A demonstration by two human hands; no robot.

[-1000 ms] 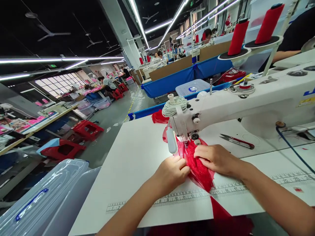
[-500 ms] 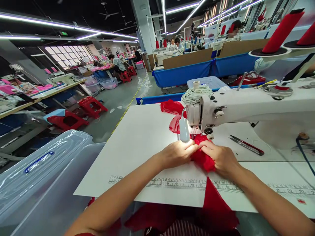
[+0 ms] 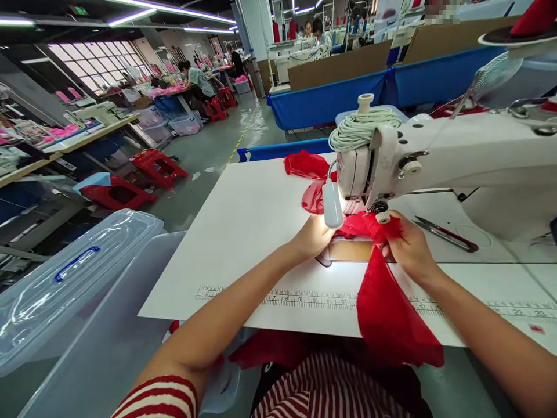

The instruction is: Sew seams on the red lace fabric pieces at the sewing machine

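In the head view, the red cloth sits under the sewing machine and hangs off the surface. The right hand pinches it; the left hand's fingers are partly hidden, so I can't tell. Sewing looks partway; what's left doesn't show.

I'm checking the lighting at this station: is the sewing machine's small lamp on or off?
On: the lamp casts a bright glow on the left hand and red fabric beside it.
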